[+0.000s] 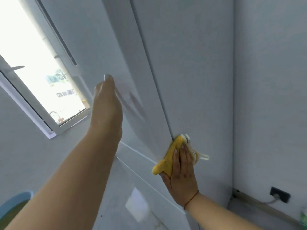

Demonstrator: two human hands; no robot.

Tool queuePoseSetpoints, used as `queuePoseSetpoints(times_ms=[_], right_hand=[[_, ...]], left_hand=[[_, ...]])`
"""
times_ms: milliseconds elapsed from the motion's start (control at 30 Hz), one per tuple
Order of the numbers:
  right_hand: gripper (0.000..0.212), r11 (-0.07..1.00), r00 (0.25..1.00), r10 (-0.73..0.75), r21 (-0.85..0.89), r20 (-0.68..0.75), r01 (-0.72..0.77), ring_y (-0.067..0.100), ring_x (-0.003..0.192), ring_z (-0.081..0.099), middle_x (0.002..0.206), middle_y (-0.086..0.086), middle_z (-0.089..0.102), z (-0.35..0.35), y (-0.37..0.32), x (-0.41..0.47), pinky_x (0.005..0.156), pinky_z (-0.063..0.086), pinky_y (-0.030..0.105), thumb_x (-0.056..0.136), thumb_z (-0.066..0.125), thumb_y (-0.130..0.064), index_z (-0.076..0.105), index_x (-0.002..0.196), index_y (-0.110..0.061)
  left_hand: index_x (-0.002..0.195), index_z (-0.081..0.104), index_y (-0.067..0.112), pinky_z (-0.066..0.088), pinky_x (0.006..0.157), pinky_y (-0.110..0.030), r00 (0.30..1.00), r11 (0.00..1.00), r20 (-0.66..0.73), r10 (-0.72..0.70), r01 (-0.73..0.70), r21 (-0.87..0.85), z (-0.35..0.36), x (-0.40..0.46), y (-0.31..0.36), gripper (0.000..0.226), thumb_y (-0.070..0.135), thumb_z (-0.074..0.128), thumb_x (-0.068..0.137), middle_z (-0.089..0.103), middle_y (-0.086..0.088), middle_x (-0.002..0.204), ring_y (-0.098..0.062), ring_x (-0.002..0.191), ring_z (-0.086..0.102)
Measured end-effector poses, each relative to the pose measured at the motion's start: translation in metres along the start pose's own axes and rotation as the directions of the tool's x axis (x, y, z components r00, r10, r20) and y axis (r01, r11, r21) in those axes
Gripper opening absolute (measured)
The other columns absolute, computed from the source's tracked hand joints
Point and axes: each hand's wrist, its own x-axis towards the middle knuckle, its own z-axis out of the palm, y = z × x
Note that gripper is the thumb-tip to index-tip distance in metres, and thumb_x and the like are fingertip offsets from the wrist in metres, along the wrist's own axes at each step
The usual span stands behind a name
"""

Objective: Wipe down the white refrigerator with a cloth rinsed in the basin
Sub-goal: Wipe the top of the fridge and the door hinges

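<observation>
Pressing the yellow cloth (167,157) flat against the white refrigerator (191,72), the right hand (181,171) lies lower centre of the frame, fingers straight and close together over the fabric beside the dark seam between two panels. The left hand (106,103), mid-frame, is stretched out flat with fingers together, resting on or near the fridge's side; contact is hard to judge.

The cloth looks soft, limp and probably damp, so a flat palm should carry it better than a pinch; its white loops trail loose at the right. The glossy panel is likely slick and rigid.

The basin (10,206) is cut off at the lower left edge, showing only a blue rim. The window (33,63) at upper left is glared out.
</observation>
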Motion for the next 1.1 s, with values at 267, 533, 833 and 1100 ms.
queuePoseSetpoints(times_ms=[267,533,833,1100], right_hand=[[0.081,0.981,0.996,0.086,0.177,-0.001,-0.084,0.030,0.146,0.010,0.156,0.013,0.006,-0.033,-0.036,0.057,0.111,0.030,0.056,0.094,0.027,-0.064,0.003,0.152,-0.013],[0.079,0.975,0.962,-0.179,0.094,-0.205,0.202,0.040,0.140,0.024,0.150,0.024,0.023,-0.071,-0.071,0.200,0.114,0.024,0.054,0.089,0.052,-0.050,0.028,0.145,0.000],[0.076,0.992,0.990,0.004,0.125,-0.144,0.014,0.033,0.145,0.016,0.153,0.012,0.013,-0.029,-0.047,0.092,0.116,0.025,0.050,0.094,0.046,-0.049,0.008,0.150,-0.014],[0.081,0.964,0.967,0.245,0.088,0.073,-0.251,0.029,0.148,0.001,0.160,0.009,-0.012,0.015,-0.014,-0.058,0.110,0.035,0.051,0.098,0.039,-0.047,-0.012,0.152,-0.012]], left_hand=[[0.109,0.056,0.028,0.047,0.101,-0.038,0.999,1.000,0.040,0.025,-0.026,0.018,-0.009,-0.021,-0.033,0.024,0.037,0.034,0.105,0.056,0.011,0.103,-0.010,0.103,0.056],[0.086,0.056,0.019,0.051,0.073,-0.033,0.980,0.981,0.109,0.166,-0.175,0.084,-0.020,-0.023,-0.038,0.020,0.023,0.042,0.100,0.060,-0.004,0.083,-0.015,0.076,0.059],[0.087,0.058,0.016,0.049,0.073,-0.037,0.984,0.991,0.170,0.053,-0.073,0.114,-0.020,-0.033,-0.097,0.026,0.025,0.038,0.101,0.060,-0.013,0.086,-0.024,0.080,0.058],[0.139,0.023,0.060,0.018,0.121,-0.042,0.908,0.959,0.416,0.047,-0.158,0.236,-0.033,-0.057,-0.169,0.060,0.079,0.020,0.082,0.020,0.023,0.158,0.000,0.146,0.015]])
